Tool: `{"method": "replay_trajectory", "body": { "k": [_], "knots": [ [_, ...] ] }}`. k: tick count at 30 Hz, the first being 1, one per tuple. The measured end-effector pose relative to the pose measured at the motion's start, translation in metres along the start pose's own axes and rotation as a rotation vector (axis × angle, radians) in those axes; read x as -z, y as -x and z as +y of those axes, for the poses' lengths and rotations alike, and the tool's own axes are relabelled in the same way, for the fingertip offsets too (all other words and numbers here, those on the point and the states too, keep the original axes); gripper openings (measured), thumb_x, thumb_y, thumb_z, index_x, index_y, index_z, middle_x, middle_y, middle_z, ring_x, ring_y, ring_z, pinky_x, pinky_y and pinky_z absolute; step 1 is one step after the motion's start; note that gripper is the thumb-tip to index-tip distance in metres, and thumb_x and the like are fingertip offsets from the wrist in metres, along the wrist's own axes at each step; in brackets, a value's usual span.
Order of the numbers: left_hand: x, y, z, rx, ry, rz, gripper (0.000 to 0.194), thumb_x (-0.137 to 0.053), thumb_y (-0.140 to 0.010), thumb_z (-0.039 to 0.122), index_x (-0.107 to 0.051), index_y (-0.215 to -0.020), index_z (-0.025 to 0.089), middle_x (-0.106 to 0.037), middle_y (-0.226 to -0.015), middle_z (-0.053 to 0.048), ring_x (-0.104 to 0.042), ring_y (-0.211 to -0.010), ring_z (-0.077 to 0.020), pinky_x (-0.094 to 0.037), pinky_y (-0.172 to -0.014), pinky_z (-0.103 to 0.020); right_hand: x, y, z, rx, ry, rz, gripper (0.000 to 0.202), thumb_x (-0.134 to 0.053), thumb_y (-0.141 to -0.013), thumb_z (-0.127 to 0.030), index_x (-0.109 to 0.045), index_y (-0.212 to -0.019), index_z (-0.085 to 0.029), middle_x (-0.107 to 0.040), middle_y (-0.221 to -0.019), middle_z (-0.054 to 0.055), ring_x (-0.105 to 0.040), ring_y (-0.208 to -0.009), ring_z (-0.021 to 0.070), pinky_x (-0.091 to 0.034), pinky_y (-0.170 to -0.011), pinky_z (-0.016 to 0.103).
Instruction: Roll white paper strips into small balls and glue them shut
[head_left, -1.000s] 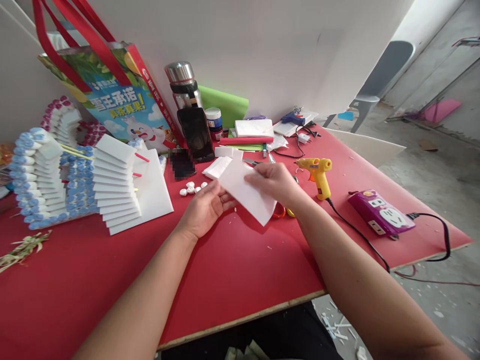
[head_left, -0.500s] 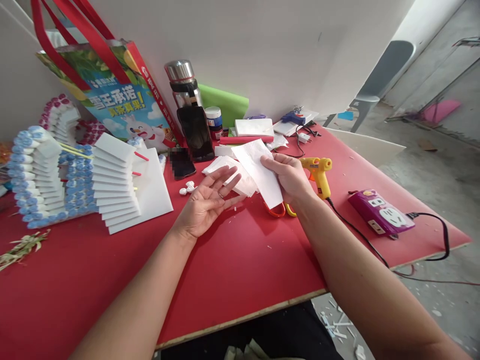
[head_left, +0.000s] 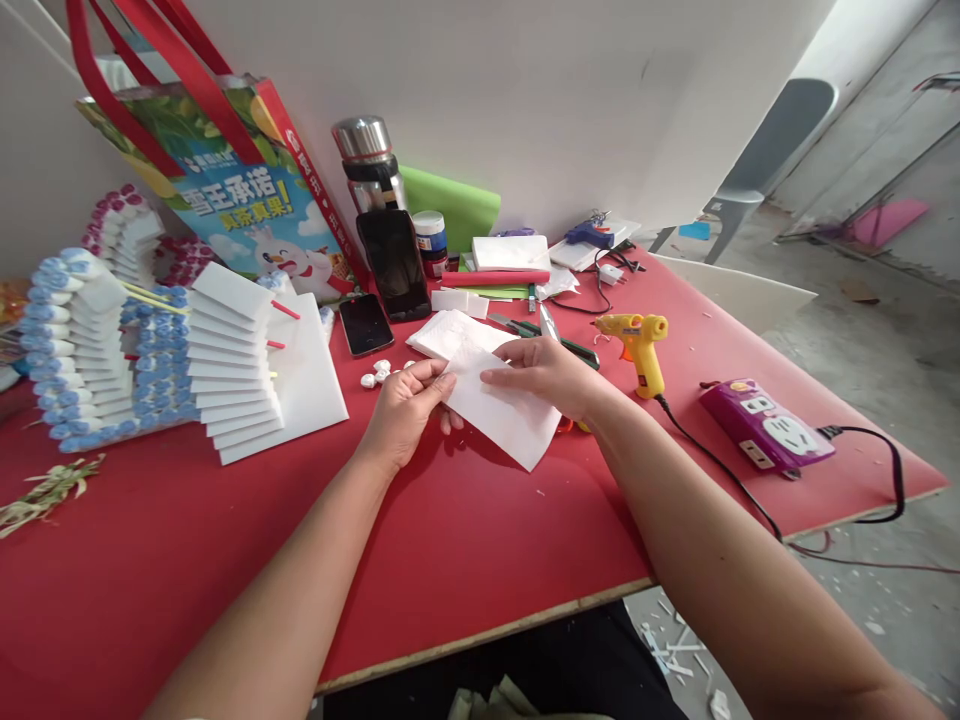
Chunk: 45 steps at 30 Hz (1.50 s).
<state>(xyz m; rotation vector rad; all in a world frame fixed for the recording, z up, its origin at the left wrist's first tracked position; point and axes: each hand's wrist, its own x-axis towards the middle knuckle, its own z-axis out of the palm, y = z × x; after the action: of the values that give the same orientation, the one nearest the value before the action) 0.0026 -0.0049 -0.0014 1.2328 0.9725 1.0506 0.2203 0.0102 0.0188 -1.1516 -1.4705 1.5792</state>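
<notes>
A white sheet of thin paper is stretched between my two hands above the red table. My left hand pinches its left corner between thumb and fingers. On the upper right edge, my right hand grips the sheet, thumb on top. Just behind lies a stack of similar white paper, partly covered by the held sheet. Small white twisted paper balls rest by my left hand. Scissors handles show in part beneath my right hand.
A yellow glue gun and purple power strip with cords are at right. White and blue folded models stand left, near a gift bag. Phones, a steel flask and a utility knife lie beyond.
My left hand, earlier spread open and apart from the sheet, now pinches its corner. My right hand has moved slightly down and left, turning the sheet across between both hands.
</notes>
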Motion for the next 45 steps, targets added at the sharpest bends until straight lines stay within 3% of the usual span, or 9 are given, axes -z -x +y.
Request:
{"method": "replay_trajectory", "body": {
  "k": [7, 12, 19, 27, 33, 36, 41, 45],
  "knots": [
    [0.002, -0.002, 0.002, 0.008, 0.168, 0.046, 0.024, -0.076, -0.079, 0.027, -0.076, -0.099, 0.014, -0.072, -0.066, -0.004, -0.065, -0.047, -0.0154, -0.05, -0.044, -0.023, 0.001, -0.001, 0.002, 0.043, -0.173, -0.056, 0.04, -0.082, -0.074, -0.032, -0.076, -0.113, -0.022, -0.076, -0.085, 0.005, -0.071, -0.078, 0.0225, -0.058, -0.068, 0.034],
    [0.005, -0.003, 0.004, -0.002, 0.249, 0.088, 0.017, -0.075, -0.074, 0.021, -0.078, -0.09, 0.015, -0.073, -0.066, -0.003, -0.065, -0.044, -0.0162, -0.052, -0.043, -0.025, 0.004, -0.002, 0.002, 0.078, -0.316, -0.048, 0.028, -0.082, -0.072, -0.028, -0.081, -0.098, -0.019, -0.076, -0.085, 0.004, -0.068, -0.072, 0.0176, -0.056, -0.065, 0.029],
    [0.01, -0.002, 0.003, 0.02, 0.24, -0.01, 0.02, -0.067, -0.078, 0.021, -0.079, -0.093, 0.015, -0.073, -0.064, -0.006, -0.067, -0.045, -0.0192, -0.052, -0.043, -0.027, 0.0, 0.001, -0.002, 0.061, -0.273, 0.013, 0.015, -0.073, -0.075, -0.027, -0.08, -0.086, -0.019, -0.072, -0.072, 0.003, -0.058, -0.054, 0.0137, -0.045, -0.046, 0.024],
    [0.008, -0.001, 0.007, 0.041, 0.27, -0.001, 0.022, -0.066, -0.077, 0.02, -0.081, -0.091, 0.014, -0.07, -0.057, -0.006, -0.066, -0.044, -0.019, -0.052, -0.045, -0.027, -0.003, 0.0, -0.001, 0.091, -0.329, -0.009, 0.012, -0.071, -0.079, -0.029, -0.075, -0.083, -0.019, -0.07, -0.073, 0.003, -0.061, -0.058, 0.0159, -0.048, -0.048, 0.026],
    [0.009, 0.001, 0.007, 0.139, 0.272, -0.117, 0.048, -0.057, -0.09, 0.049, -0.076, -0.109, 0.009, -0.074, -0.068, -0.012, -0.07, -0.053, -0.0236, -0.055, -0.047, -0.03, -0.007, 0.0, -0.001, 0.104, -0.285, -0.017, 0.012, -0.068, -0.08, -0.027, -0.074, -0.083, -0.018, -0.07, -0.072, 0.003, -0.062, -0.058, 0.0152, -0.048, -0.049, 0.025],
    [0.006, 0.001, 0.006, 0.153, 0.253, -0.169, 0.056, -0.059, -0.09, 0.058, -0.073, -0.113, 0.009, -0.074, -0.07, -0.012, -0.071, -0.055, -0.023, -0.054, -0.045, -0.027, -0.006, -0.001, 0.0, 0.103, -0.279, -0.002, 0.012, -0.068, -0.08, -0.027, -0.073, -0.085, -0.018, -0.07, -0.072, 0.003, -0.062, -0.059, 0.0153, -0.048, -0.05, 0.025],
    [0.006, 0.0, 0.002, 0.047, 0.189, -0.138, 0.038, -0.074, -0.086, 0.037, -0.069, -0.115, 0.013, -0.072, -0.068, -0.004, -0.068, -0.053, -0.0165, -0.054, -0.046, -0.022, -0.005, -0.001, 0.002, 0.102, -0.194, 0.033, 0.019, -0.071, -0.081, -0.029, -0.072, -0.099, -0.021, -0.071, -0.077, 0.002, -0.066, -0.064, 0.0171, -0.052, -0.056, 0.027],
    [0.007, -0.001, 0.002, 0.048, 0.155, -0.153, 0.03, -0.071, -0.088, 0.032, -0.07, -0.111, 0.013, -0.07, -0.064, -0.003, -0.065, -0.047, -0.0151, -0.05, -0.041, -0.021, -0.008, 0.001, 0.0, 0.103, -0.101, -0.052, 0.031, -0.073, -0.083, -0.037, -0.073, -0.109, -0.02, -0.074, -0.084, 0.005, -0.07, -0.075, 0.0221, -0.056, -0.063, 0.031]
  ]
}}
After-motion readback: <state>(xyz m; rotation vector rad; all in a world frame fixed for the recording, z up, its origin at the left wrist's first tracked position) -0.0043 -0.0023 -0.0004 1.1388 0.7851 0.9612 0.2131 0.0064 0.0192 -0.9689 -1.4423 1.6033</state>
